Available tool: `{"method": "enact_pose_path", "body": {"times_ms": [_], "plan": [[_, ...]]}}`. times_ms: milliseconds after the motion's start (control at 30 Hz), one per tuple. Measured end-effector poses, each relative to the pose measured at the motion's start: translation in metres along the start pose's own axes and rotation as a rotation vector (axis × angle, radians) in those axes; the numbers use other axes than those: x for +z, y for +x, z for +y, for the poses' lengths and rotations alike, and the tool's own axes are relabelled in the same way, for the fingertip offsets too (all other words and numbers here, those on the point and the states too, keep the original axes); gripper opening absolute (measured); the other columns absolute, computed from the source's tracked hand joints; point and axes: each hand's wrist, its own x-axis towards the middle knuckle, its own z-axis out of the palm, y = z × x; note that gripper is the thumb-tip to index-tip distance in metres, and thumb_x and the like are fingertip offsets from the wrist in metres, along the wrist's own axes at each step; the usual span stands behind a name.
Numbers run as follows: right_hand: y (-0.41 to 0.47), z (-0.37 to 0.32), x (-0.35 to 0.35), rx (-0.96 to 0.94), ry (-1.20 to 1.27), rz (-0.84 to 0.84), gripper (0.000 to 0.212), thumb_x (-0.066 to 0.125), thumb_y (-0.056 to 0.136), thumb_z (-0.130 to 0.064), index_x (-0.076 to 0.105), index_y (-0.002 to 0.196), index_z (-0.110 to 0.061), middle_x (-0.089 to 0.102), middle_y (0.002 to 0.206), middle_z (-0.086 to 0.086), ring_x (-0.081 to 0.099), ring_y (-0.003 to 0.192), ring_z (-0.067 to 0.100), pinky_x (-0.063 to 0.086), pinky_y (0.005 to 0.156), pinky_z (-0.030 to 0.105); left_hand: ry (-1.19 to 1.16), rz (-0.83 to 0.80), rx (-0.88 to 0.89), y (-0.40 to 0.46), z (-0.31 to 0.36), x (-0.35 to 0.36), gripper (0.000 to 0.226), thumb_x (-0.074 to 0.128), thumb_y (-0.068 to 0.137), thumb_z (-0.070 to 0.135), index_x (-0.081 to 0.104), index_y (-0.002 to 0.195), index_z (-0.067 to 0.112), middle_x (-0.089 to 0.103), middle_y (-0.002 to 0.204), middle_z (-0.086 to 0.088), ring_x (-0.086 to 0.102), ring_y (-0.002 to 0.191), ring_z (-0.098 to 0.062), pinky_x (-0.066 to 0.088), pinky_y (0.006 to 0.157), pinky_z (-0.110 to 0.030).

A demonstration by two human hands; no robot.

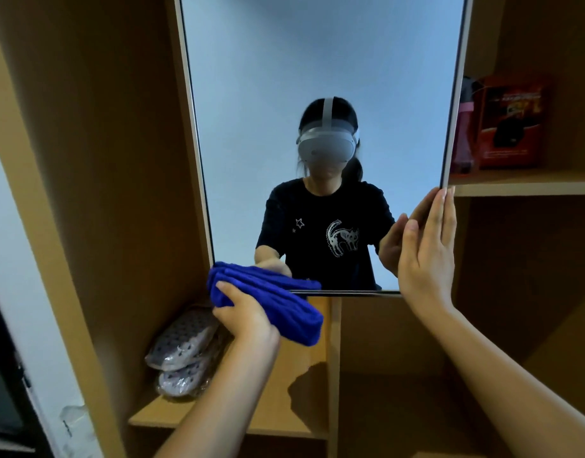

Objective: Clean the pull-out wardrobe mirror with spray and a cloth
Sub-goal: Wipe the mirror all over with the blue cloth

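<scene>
- mirror stands upright in the middle of the wardrobe, between the left compartment and the right shelves
- left hand holds the cloth at the mirror's bottom left corner; slippers sit on the shelf below, to the left
- right hand lies flat on the mirror's lower right edge; a box sits on the upper right shelf, partly behind the mirror

Bare forearms, black cat-print T-shirt, grey headset
</scene>
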Motion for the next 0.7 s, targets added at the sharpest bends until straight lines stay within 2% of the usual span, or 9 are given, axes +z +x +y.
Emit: {"method": "enact_pose_path", "body": {"times_ms": [100,167,333,433,500,600,633,700], "plan": [[0.000,0.000,-0.001,-0.002,-0.004,0.001,0.057,0.030,0.105,-0.029,0.005,0.155,-0.017,-0.001,0.163,-0.005,0.006,0.146,0.004,0.021,0.109,0.015,0.023,-0.074,-0.107,-0.024,-0.012,0.013,0.064,0.037,0.098,0.053,0.025,0.147,0.013,0.047,0.141,-0.012,0.052,0.122,-0.034,0.045,0.098,-0.045],[0.000,-0.001,-0.001,-0.001,0.002,0.001,0.057,0.031,0.105,-0.028,0.006,0.155,-0.016,0.000,0.163,-0.003,0.004,0.144,0.000,0.014,0.107,0.006,0.032,-0.145,-0.105,-0.037,-0.022,0.013,0.059,0.041,0.098,0.051,0.028,0.145,0.017,0.051,0.126,-0.003,0.056,0.110,-0.026,0.047,0.091,-0.043],[0.000,0.000,-0.002,0.011,0.004,-0.010,0.058,0.030,0.105,-0.030,0.005,0.155,-0.018,0.000,0.162,-0.005,0.005,0.146,0.003,0.019,0.110,0.019,0.023,-0.254,-0.012,-0.045,-0.048,0.002,0.036,0.052,0.096,0.041,0.046,0.125,0.022,0.060,0.112,0.002,0.061,0.094,-0.013,0.049,0.072,-0.030],[0.001,-0.001,-0.002,0.008,0.020,-0.011,0.057,0.029,0.105,-0.030,0.005,0.155,-0.016,0.000,0.163,-0.003,0.002,0.145,0.000,0.011,0.109,0.006,0.092,-0.221,0.076,-0.034,-0.049,-0.007,0.032,0.053,0.096,0.041,0.051,0.122,0.022,0.062,0.108,0.002,0.062,0.095,-0.015,0.051,0.079,-0.034],[0.001,-0.001,-0.001,0.017,0.025,-0.011,0.057,0.029,0.105,-0.030,0.005,0.155,-0.016,0.000,0.163,-0.003,0.000,0.143,-0.004,0.007,0.105,-0.002,0.115,-0.142,0.139,-0.017,-0.042,-0.014,0.031,0.053,0.095,0.042,0.052,0.118,0.022,0.062,0.110,0.001,0.063,0.098,-0.018,0.052,0.087,-0.041],[0.000,-0.002,-0.001,0.024,0.023,-0.008,0.056,0.028,0.105,-0.030,0.005,0.155,-0.018,-0.001,0.162,-0.004,0.002,0.144,-0.002,0.011,0.106,0.003,0.111,-0.017,0.191,0.010,-0.027,-0.021,0.036,0.054,0.095,0.043,0.051,0.122,0.019,0.060,0.119,-0.001,0.061,0.106,-0.022,0.050,0.096,-0.044],[0.000,-0.002,-0.002,0.023,0.023,-0.008,0.056,0.028,0.105,-0.031,0.004,0.155,-0.019,-0.001,0.162,-0.005,0.003,0.145,0.001,0.013,0.107,0.005,0.104,0.007,0.180,0.013,-0.022,-0.022,0.039,0.054,0.095,0.042,0.051,0.126,0.019,0.059,0.120,0.000,0.060,0.107,-0.021,0.050,0.096,-0.042],[-0.001,-0.002,-0.003,0.019,0.030,-0.007,0.056,0.028,0.105,-0.031,0.004,0.155,-0.019,-0.001,0.162,-0.006,0.003,0.146,0.001,0.012,0.104,0.001,0.092,0.028,0.160,0.015,-0.016,-0.023,0.041,0.054,0.096,0.042,0.049,0.131,0.020,0.058,0.119,0.002,0.059,0.105,-0.020,0.050,0.092,-0.038]]}}
